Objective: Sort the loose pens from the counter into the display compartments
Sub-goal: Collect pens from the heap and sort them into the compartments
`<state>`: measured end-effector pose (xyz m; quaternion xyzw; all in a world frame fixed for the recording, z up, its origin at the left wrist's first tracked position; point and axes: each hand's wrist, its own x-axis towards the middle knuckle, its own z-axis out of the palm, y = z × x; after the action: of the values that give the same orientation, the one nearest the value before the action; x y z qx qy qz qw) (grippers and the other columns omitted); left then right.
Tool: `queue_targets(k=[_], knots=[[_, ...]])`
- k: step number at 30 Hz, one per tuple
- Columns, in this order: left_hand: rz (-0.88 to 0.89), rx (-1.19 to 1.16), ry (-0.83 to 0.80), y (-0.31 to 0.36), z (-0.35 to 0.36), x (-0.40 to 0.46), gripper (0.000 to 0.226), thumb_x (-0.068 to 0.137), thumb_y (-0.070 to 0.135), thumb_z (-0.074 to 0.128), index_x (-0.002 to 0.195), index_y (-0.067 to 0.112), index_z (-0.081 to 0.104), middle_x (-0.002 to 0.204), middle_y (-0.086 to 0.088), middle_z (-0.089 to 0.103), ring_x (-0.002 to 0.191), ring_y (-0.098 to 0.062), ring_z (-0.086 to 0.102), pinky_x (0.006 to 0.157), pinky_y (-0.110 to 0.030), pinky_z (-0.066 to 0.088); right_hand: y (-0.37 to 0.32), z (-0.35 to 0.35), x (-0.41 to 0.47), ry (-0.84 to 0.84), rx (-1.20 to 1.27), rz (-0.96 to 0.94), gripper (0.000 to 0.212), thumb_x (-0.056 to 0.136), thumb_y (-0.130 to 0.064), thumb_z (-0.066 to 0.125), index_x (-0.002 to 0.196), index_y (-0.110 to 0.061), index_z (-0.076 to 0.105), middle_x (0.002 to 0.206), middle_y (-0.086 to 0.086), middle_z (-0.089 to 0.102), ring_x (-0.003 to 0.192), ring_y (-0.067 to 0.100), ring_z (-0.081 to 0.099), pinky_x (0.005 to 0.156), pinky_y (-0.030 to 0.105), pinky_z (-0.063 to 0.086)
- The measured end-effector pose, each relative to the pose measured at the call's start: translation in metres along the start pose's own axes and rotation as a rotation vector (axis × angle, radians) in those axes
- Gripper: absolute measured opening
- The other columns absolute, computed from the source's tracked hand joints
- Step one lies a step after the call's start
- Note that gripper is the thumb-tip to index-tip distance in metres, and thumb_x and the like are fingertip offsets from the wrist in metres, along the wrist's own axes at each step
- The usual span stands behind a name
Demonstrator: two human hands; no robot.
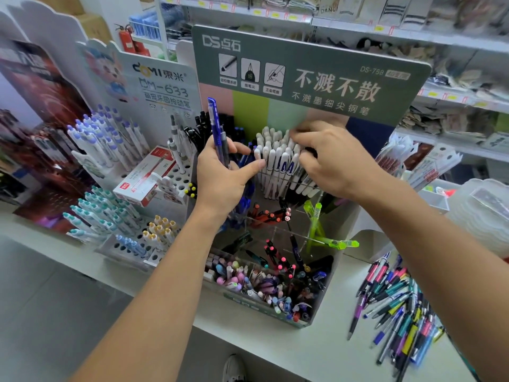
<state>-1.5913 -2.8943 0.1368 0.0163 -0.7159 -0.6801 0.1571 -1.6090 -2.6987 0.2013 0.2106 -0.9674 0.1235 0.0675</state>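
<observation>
A: How will the blue pen (217,133) handle?

B: Light, stiff, slick plastic, I judge; best pinched mid-barrel; the left hand (223,172) grips it there, upright, cap toward twelve o'clock.

A: And the right hand (330,161)?

B: Its fingers curl among the white pens (275,161) in the display (275,312); whether they pinch one, I cannot tell; loose pens (399,299) lie on the table at four o'clock.

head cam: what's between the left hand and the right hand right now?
In the head view, a packed bunch of white-capped pens standing in the display compartment lies between the left hand, which grips a blue pen, and the right hand.
</observation>
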Motion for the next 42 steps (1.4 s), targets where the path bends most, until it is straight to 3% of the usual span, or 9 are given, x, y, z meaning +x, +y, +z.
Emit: queue_targets(k=[3, 7, 10, 13, 16, 22, 25, 33, 42], knots=[[-0.187, -0.276, -0.137, 0.014, -0.001, -0.016, 0.031, 0.089, -0.002, 0.067, 0.085, 0.019, 0.045, 0.083, -0.001, 0.054, 0.048, -0.008, 0.035, 0.043, -0.018, 0.035, 0.005, -0.003, -0.002, -0.051, 0.001, 0.046, 0.046, 0.099, -0.016, 0.043, 0.142, -0.019, 0.057, 0.142, 0.008, 0.05, 0.136, 0.033, 0.035, 0.108, 0.048, 0.04], [-0.479, -0.815, -0.544, 0.031, 0.0, -0.048, 0.014, 0.087, 0.024, 0.04, 0.089, 0.013, 0.049, 0.078, -0.002, 0.047, 0.05, -0.007, 0.019, 0.037, -0.017, 0.017, 0.005, -0.006, -0.011, 0.005, 0.066, 0.055, 0.044, 0.104, -0.02, 0.043, 0.148, -0.022, 0.049, 0.141, 0.007, 0.049, 0.134, 0.029, 0.037, 0.11, 0.041, 0.036], [-0.525, -0.813, -0.62, 0.029, 0.006, -0.066, 0.032, 0.09, 0.029, 0.034, 0.096, 0.009, 0.059, 0.077, -0.004, 0.049, 0.049, -0.006, 0.025, 0.037, -0.017, 0.019, -0.009, -0.012, -0.039, 0.293, 0.428, 0.128, 0.03, 0.104, -0.027, 0.054, 0.129, -0.017, 0.066, 0.112, 0.004, 0.066, 0.101, 0.015, 0.059, 0.088, 0.025, 0.046], [-0.568, -0.675, -0.699, 0.023, 0.015, -0.084, 0.039, 0.095, 0.028, 0.037, 0.111, 0.005, 0.063, 0.076, -0.004, 0.052, 0.047, -0.005, 0.032, 0.037, -0.016, 0.024, -0.027, -0.01, -0.075, 0.189, 0.942, 0.224, 0.013, 0.094, -0.028, 0.065, 0.098, -0.02, 0.074, 0.072, -0.01, 0.069, 0.061, -0.001, 0.057, 0.056, 0.013, 0.045], [-0.48, -0.45, -0.781, 0.013, 0.02, -0.1, 0.032, 0.107, 0.018, 0.036, 0.125, 0.001, 0.056, 0.076, -0.002, 0.054, 0.054, -0.006, 0.036, 0.044, -0.016, 0.031, -0.025, 0.013, -0.096, 0.137, 1.237, 0.367, 0.014, 0.094, -0.008, 0.067, 0.092, 0.005, 0.071, 0.059, -0.009, 0.062, 0.051, 0.001, 0.057, 0.054, 0.017, 0.053], [-0.42, 0.042, -0.576, -0.021, 0.007, -0.128, 0.019, 0.104, 0.029, 0.053, 0.094, 0.014, 0.06, 0.065, 0.006, 0.038, 0.054, -0.011, 0.032, 0.046, -0.021, 0.028, -0.004, 0.028, -0.13, 0.402, 1.278, 0.402, 0.01, 0.101, -0.008, 0.056, 0.095, -0.005, 0.063, 0.075, 0.007, 0.069, 0.063, 0.017, 0.063, 0.056, 0.022, 0.053], [-0.704, -0.224, -0.279, -0.039, -0.003, -0.138, 0.032, 0.107, 0.021, 0.034, 0.103, 0.006, 0.062, 0.07, -0.001, 0.041, 0.055, -0.012, 0.034, 0.046, -0.023, 0.026, 0.005, 0.038, -0.15, 0.57, 1.052, 0.36, 0.012, 0.101, -0.006, 0.058, 0.099, -0.015, 0.064, 0.079, 0.009, 0.072, 0.067, 0.024, 0.069, 0.064, 0.031, 0.059], [-0.78, -0.764, -0.063, -0.049, 0.006, -0.151, 0.032, 0.108, 0.012, 0.038, 0.126, 0.004, 0.064, 0.085, -0.001, 0.066, 0.085, -0.013, 0.066, 0.081, -0.029, 0.057, 0.005, 0.099, -0.175, 0.345, 0.406, 0.206, 0.008, 0.09, -0.009, 0.073, 0.098, -0.008, 0.071, 0.087, -0.001, 0.067, 0.075, 0.014, 0.06, 0.072, 0.033, 0.052], [-0.593, -0.36, -0.037, -0.05, 0.019, -0.15, 0.02, 0.1, 0.009, 0.058, 0.11, 0.018, 0.072, 0.087, 0.005, 0.069, 0.084, -0.009, 0.063, 0.075, -0.022, 0.054, 0.007, 0.129, -0.174, 0.377, 0.254, 0.204, 0.014, 0.082, -0.008, 0.082, 0.094, -0.007, 0.077, 0.08, 0.003, 0.073, 0.066, 0.016, 0.064, 0.062, 0.034, 0.058]])
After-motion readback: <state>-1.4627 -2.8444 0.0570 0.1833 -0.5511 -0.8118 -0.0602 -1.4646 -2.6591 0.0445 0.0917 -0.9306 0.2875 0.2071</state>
